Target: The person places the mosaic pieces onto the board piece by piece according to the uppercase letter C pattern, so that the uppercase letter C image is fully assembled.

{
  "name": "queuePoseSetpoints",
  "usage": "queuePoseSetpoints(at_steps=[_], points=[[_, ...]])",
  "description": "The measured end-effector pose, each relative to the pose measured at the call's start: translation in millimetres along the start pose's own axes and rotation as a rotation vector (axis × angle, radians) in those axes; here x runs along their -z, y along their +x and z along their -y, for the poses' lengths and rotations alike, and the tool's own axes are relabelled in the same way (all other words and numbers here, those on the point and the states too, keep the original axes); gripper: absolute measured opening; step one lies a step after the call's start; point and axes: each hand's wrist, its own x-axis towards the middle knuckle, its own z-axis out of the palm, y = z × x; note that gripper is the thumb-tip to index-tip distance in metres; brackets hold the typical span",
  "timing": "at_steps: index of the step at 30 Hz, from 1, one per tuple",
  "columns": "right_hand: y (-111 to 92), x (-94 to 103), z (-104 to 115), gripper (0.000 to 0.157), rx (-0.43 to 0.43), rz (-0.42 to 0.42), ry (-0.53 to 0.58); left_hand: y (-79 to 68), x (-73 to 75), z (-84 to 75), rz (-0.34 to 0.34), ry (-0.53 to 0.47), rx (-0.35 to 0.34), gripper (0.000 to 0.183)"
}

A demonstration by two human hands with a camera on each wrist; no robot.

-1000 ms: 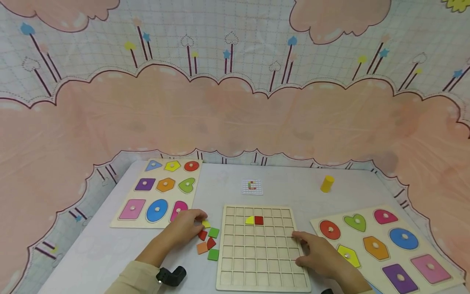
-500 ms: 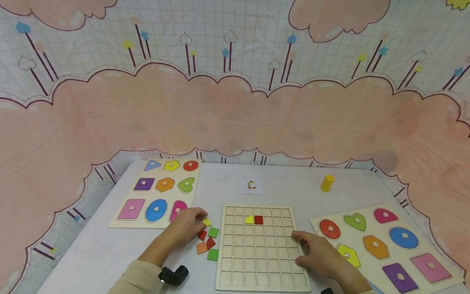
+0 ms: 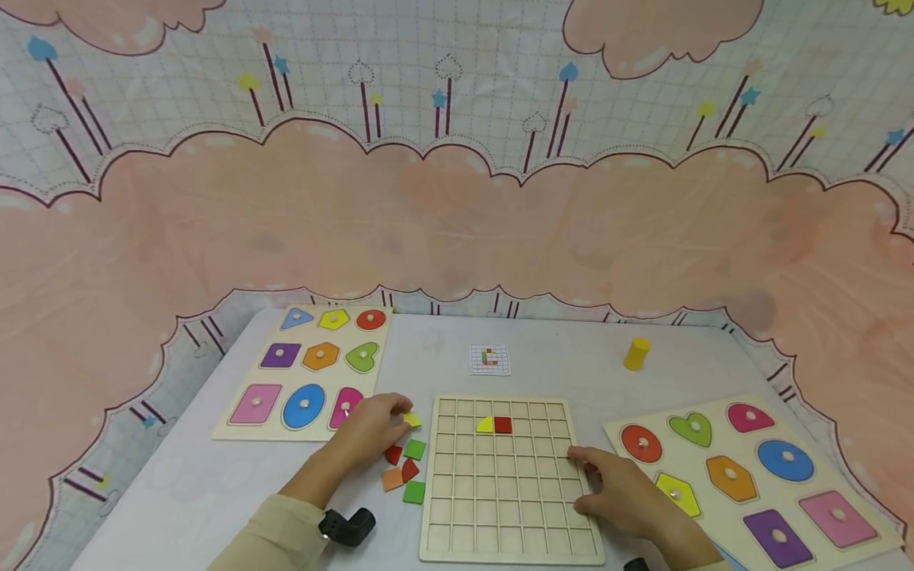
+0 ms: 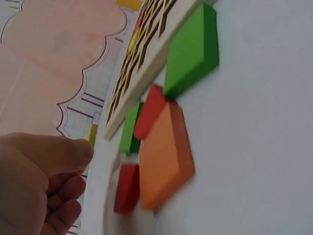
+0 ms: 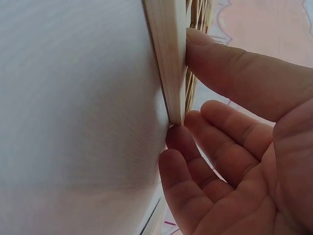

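Observation:
My left hand (image 3: 367, 428) pinches a small yellow piece (image 3: 411, 419) between thumb and fingers, just left of the wooden grid board (image 3: 493, 492). In the left wrist view, the thumb hides most of that piece. Below the hand lie loose red, green and orange pieces, among them an orange square (image 4: 161, 156) and a green square (image 4: 190, 54). On the board, a yellow quarter-round piece (image 3: 486, 426) and a red square (image 3: 503, 426) sit side by side near the top. Thumb and fingertips of my right hand (image 3: 621, 492) rest against the board's right edge, fingers loosely bent.
Beyond the board lies a small pattern card (image 3: 489, 360). A yellow cylinder (image 3: 637, 354) stands at the back right. Shape puzzle boards flank the grid: the left puzzle board (image 3: 246, 370) and the right puzzle board (image 3: 717, 527).
My left hand has shifted slightly up and right, carrying the yellow piece off from beside the loose pieces. The right hand stays at the board's edge.

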Motion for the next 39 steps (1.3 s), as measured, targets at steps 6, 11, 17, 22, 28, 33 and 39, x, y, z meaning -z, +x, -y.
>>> queuePoseSetpoints(at_steps=[6,11,17,22,28,33,39], points=[[-1.7,0.2,0.5,0.065,-0.003,-0.003,0.003,4.0,-4.8,-16.1,-0.005,-0.058,-0.065,0.031],[-1.2,-0.1,0.4,0.065,-0.002,0.002,0.008,6.5,-11.5,-27.0,0.024,-0.075,-0.106,0.029],[-0.3,-1.2,-1.0,0.065,-0.007,-0.002,0.01,11.9,-21.0,-42.6,0.06,-0.085,-0.151,0.028],[0.6,-1.5,-1.1,0.065,-0.013,0.001,0.002,17.7,-31.7,-52.6,0.075,-0.08,-0.211,0.028],[1.6,-2.2,-1.2,0.065,-0.023,0.003,-0.001,22.0,-40.6,-61.5,0.104,-0.077,-0.255,0.024],[1.4,-1.8,-1.2,0.065,-0.018,0.002,-0.001,23.6,-46.4,-68.4,0.111,-0.081,-0.292,0.023],[1.6,-1.4,-0.9,0.065,-0.019,0.005,-0.006,25.9,-51.6,-75.9,0.132,-0.072,-0.324,0.022]])
